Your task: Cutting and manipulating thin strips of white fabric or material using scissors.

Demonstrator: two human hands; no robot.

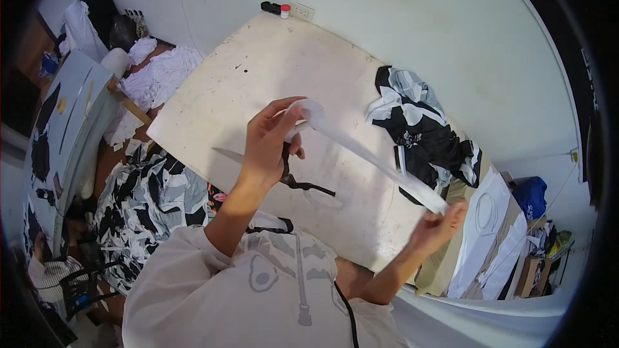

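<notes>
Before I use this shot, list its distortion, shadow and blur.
Head view: fisheye bending toward the rim, corners black; head view: soft shadows across the pale table; head view: of the hands, the right hand looks slightly smeared, as does the nearby end of the white strip, perhaps from motion.

Narrow white strip (367, 152), thin and cloth-like, ran nearly straight on a slant above the table (303, 58), far end looped and folded in left hand (263, 145), near end in right hand (433, 231)
</notes>
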